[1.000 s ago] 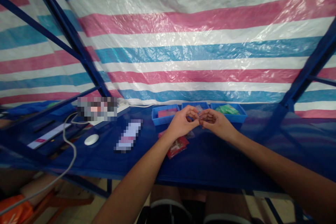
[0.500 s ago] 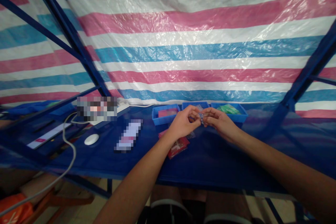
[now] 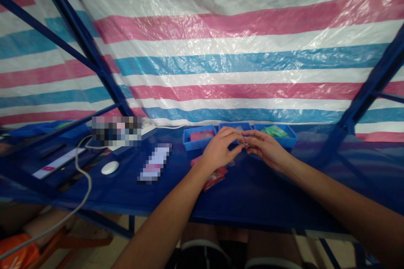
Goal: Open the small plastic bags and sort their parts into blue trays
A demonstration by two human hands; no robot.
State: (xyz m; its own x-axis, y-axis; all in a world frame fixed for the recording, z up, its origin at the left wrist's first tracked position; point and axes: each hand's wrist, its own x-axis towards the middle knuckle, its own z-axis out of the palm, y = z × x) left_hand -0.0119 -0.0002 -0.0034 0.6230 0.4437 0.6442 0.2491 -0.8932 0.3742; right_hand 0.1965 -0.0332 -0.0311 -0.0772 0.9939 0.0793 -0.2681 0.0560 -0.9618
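My left hand [image 3: 219, 149] and my right hand [image 3: 265, 148] meet fingertip to fingertip over the blue table [image 3: 252, 189], just in front of the middle blue tray [image 3: 232, 126]. Both pinch a tiny pale item [image 3: 244, 144] between them; I cannot make out what it is. Under my left wrist lies a red packet [image 3: 214, 178]. The left blue tray [image 3: 198, 136] holds pink pieces and the right blue tray [image 3: 277, 132] holds green pieces.
A white mouse [image 3: 110, 167] and its grey cable [image 3: 82, 176] lie at the left, beside a dark flat device [image 3: 57, 163]. Blue metal frame bars [image 3: 85, 46] rise at both sides. A striped plastic tarp [image 3: 240, 50] hangs behind the table.
Both hands have dropped slightly toward the table and their fingers have stretched out more, still joined at the tips. Nothing else has moved.
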